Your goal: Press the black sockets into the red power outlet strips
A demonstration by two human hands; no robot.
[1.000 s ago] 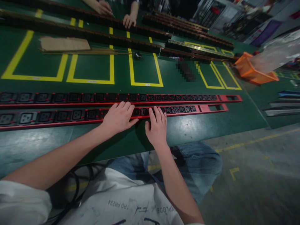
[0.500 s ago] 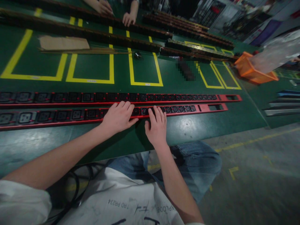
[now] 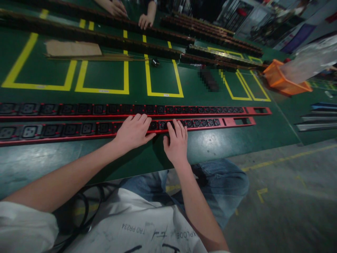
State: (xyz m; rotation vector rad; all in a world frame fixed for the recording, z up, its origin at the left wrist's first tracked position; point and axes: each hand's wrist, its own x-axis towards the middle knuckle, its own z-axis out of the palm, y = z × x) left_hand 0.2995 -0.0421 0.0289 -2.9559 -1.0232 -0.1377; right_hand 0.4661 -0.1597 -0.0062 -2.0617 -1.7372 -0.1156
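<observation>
Two long red power strips with black sockets lie side by side on the green table. Draped across the nearer power strip (image 3: 207, 123) is my left hand (image 3: 134, 131), its fingers over the far edge and its thumb by the near edge. To its right, my right hand (image 3: 177, 138) rests fingertips on the sockets of that same strip, thumb held apart from the fingers. Some sockets are hidden beneath both hands. The farther power strip (image 3: 200, 110) runs parallel just behind, and my left fingertips come close to its edge.
Yellow tape frames mark the table (image 3: 223, 140). Across it lie a cardboard piece (image 3: 73, 48), a small black part (image 3: 155, 62) and long dark rails (image 3: 86, 33). An orange bin (image 3: 285, 77) with clear plastic stands right. A co-worker's hands (image 3: 146, 21) are at the far side.
</observation>
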